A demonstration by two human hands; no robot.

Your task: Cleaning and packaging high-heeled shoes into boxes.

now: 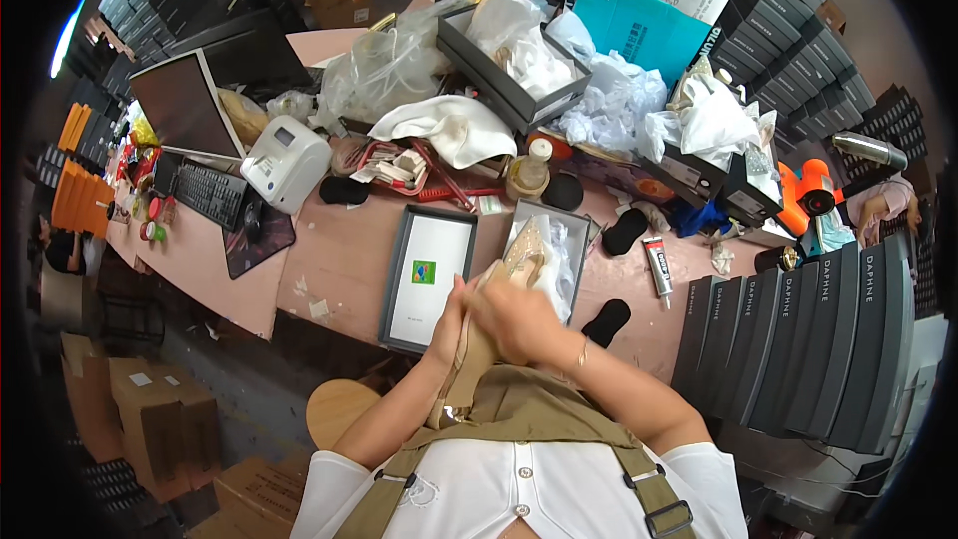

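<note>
At the near edge of the pinkish desk [339, 245], a beige shoe [525, 254] with glittering toe is held before the person's body, its toe pointing to the far side. The left hand [449, 327] grips it from the left. The right hand [517, 323] lies over the shoe with bent fingers, but it is blurred, so I cannot tell whether it grips or only presses. Just beyond the hands stands an open grey box [551, 208] with white paper [563, 265], and to its left lies a dark-rimmed lid [439, 240] with white inside. Farther behind is a jar [528, 178] with white cap. On the right are black oval pads [626, 232], a tube [659, 271] and, nearer, a row of dark boxes [788, 339]. On the left stands a white printer [285, 162], beside a black keyboard [210, 192].
</note>
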